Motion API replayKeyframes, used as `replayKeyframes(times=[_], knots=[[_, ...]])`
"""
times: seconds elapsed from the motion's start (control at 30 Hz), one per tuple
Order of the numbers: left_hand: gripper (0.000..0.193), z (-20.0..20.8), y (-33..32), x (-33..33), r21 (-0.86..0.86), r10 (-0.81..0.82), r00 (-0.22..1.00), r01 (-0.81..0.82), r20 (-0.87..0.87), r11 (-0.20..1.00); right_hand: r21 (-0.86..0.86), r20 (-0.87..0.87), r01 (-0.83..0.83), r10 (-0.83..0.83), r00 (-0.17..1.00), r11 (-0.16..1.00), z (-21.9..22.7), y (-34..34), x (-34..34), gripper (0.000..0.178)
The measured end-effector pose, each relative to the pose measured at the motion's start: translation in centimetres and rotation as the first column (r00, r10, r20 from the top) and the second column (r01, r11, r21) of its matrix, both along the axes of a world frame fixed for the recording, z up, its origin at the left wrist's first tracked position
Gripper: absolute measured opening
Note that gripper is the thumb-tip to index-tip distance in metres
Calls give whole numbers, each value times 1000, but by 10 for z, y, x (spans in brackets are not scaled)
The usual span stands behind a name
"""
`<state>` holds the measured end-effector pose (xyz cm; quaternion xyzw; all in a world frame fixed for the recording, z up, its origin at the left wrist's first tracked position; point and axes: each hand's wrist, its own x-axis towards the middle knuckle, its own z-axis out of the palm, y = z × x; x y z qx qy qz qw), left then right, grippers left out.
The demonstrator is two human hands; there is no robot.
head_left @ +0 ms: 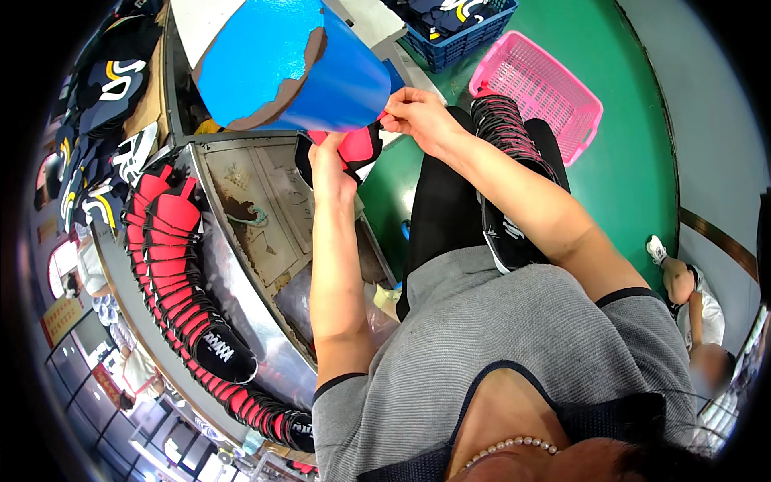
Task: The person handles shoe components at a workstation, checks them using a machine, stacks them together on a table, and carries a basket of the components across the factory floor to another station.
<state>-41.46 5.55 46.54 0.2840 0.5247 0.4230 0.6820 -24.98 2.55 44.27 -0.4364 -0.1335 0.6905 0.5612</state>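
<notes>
A black shoe upper with a red lining [359, 145] lies under the rounded blue machine head [321, 72], which hides part of it. At the upper's near-left side my left hand [328, 163] grips it, its fingertips hidden behind the upper and the blue head. To the right, my right hand [419, 119] is closed, with thumb and forefinger pinching a red edge of the same upper. A long nested stack of black shoe uppers with red edges [514, 140] rests across my lap, below my right forearm.
Two curved rows of nested red-and-black shoe uppers [173, 233] lie on the metal-edged table at left. Dark cut pieces [112, 96] are heaped beyond. A pink basket [582, 104] and a blue crate [458, 44] stand on the green floor. Another person [703, 321] sits at far right.
</notes>
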Motion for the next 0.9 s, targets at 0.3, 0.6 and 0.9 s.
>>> replayKeyframes(times=[0.3, 0.6, 0.9], knots=[[34, -7, -38, 35, 219, 191, 977, -208, 96, 953, 122, 216, 30, -56, 975, 992, 1, 11, -2, 12], [33, 4, -20, 40, -248, 337, 897, -270, 287, 930, 172, 462, -268, 163, 872, 948, 7, 43, 21, 18], [24, 6, -14, 39, -149, 395, 906, -374, 150, 916, -164, 856, -405, 334, 395, 900, -26, -142, 176, 59]])
